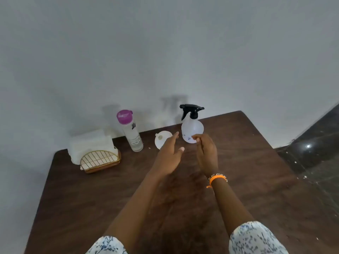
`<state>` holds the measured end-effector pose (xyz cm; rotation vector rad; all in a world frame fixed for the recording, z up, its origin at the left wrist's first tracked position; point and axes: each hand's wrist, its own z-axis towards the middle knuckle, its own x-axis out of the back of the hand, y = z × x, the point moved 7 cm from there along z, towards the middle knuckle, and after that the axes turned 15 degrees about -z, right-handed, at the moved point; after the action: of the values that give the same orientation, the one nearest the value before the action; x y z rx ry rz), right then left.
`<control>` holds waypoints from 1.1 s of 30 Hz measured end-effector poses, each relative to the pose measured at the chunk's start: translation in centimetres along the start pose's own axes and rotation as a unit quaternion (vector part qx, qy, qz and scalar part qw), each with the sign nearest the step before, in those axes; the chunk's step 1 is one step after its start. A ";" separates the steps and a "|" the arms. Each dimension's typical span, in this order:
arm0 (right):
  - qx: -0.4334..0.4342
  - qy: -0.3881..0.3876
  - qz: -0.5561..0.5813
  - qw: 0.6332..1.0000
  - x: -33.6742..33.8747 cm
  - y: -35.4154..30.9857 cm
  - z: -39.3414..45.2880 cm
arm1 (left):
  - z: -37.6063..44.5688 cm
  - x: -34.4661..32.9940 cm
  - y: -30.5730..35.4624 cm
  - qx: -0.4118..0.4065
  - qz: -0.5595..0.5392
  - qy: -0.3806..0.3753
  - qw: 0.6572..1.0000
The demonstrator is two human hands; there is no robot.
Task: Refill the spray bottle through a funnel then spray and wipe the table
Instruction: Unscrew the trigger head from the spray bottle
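Note:
A clear spray bottle (192, 128) with a black trigger head stands upright at the far edge of the dark wooden table (91, 198). Left of it lies a white funnel (161, 139), wide end up. Further left stands a clear water bottle (132, 133) with a purple cap. My left hand (169, 155) hovers with straight fingers just in front of the funnel and hides part of its rim. My right hand (206, 153) is held with loosely bent fingers just in front of the spray bottle, holding nothing.
A gold wire holder (100, 160) with white napkins sits at the table's far left corner. A grey wall runs behind the table. A dark stone floor (315, 143) lies to the right.

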<state>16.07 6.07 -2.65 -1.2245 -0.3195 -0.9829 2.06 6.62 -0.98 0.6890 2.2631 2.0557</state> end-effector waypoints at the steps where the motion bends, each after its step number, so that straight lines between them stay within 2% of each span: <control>1: -0.013 0.004 0.006 1.000 -0.5 0.6 0.9 | 0.8 0.1 -0.3 0.014 -0.008 0.003 1.000; 5: -0.066 -0.024 -0.016 0.997 -3.1 3.0 3.6 | 3.6 0.1 -2.1 0.053 -0.027 0.012 0.998; 10: -0.082 -0.035 -0.024 0.996 -5.1 4.9 6.2 | 6.5 -0.4 -4.7 0.087 -0.040 -0.002 0.995; 17: -0.090 -0.074 -0.016 0.993 -7.2 5.8 8.4 | 7.8 -0.6 -5.9 0.083 -0.048 0.000 0.995; 20: -0.104 -0.058 -0.017 0.993 -7.0 6.0 8.3 | 7.8 -0.7 -5.8 0.079 -0.050 -0.005 0.996; 29: -0.088 -0.048 -0.010 0.995 -4.5 3.8 3.2 | 3.9 -0.8 -5.3 0.059 -0.043 -0.014 0.997; 33: -0.054 -0.079 0.000 0.995 -3.4 0.7 -1.6 | 0.4 -0.6 -4.9 0.028 -0.012 0.013 0.999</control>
<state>14.20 6.18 -6.04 -1.4045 -0.3947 -0.9158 1.22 6.55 -5.87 0.6395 2.3394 2.0096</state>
